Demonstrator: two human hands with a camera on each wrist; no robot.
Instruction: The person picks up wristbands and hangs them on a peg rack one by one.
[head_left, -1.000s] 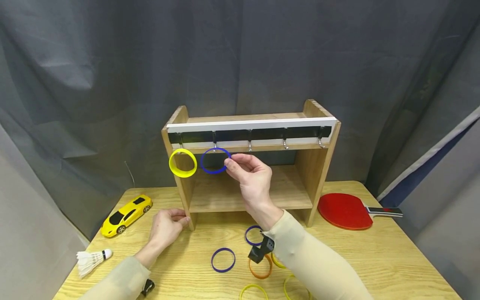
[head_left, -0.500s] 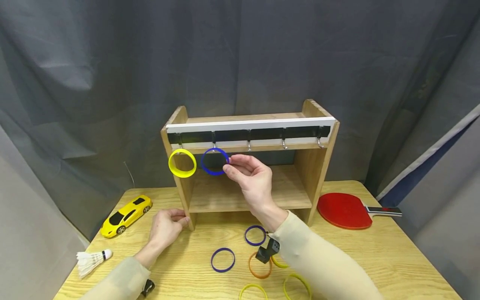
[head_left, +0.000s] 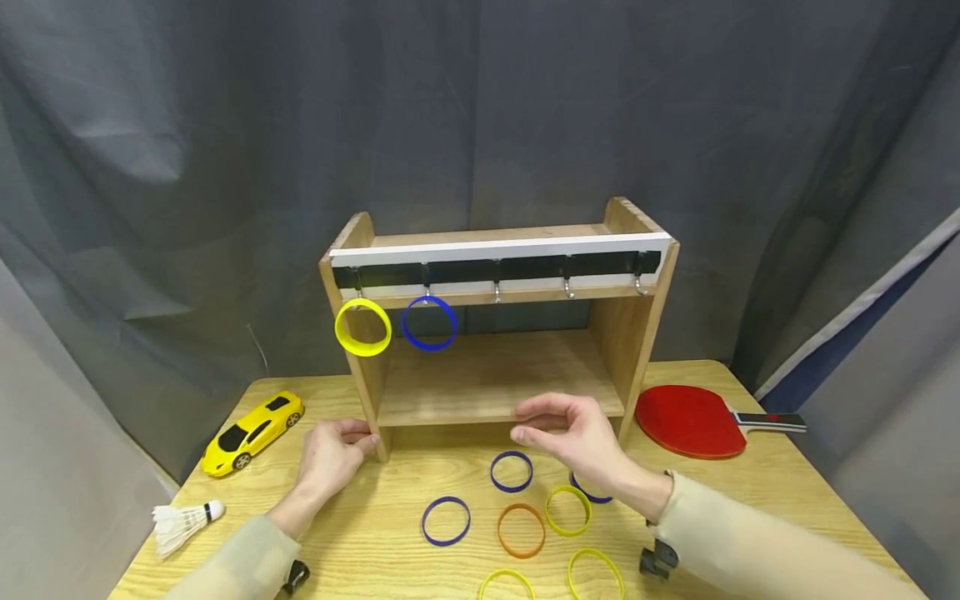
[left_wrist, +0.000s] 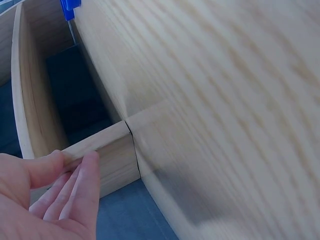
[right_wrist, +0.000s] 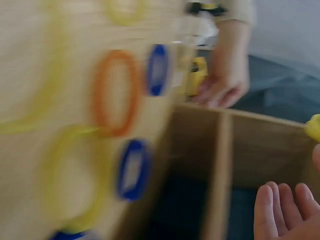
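Note:
My left hand (head_left: 330, 458) pinches the lower left foot of a wooden hook shelf (head_left: 502, 375); in the left wrist view its thumb and fingers grip the wood edge. A yellow wristband (head_left: 363, 348) hangs from the leftmost hook, and a blue wristband (head_left: 430, 346) from the second one. Holding nothing, my right hand (head_left: 577, 437) hovers before the lower board with thumb and fingers apart. Below it on the table lie an orange wristband (head_left: 521, 555), several yellow ones and three dark blue ones, one partly hidden by the hand. These look blurred in the right wrist view.
At the left of the table (head_left: 360, 558) are a yellow toy car (head_left: 253, 433) and a shuttlecock (head_left: 183, 523). A red table tennis paddle (head_left: 690, 422) lies to the right of the shelf. Three more hooks on the strip carry nothing. A grey curtain (head_left: 480, 108) hangs behind.
My right hand has let go of the blue wristband, which hangs on the second hook, and has moved down and right toward the table. The left hand has stayed in place.

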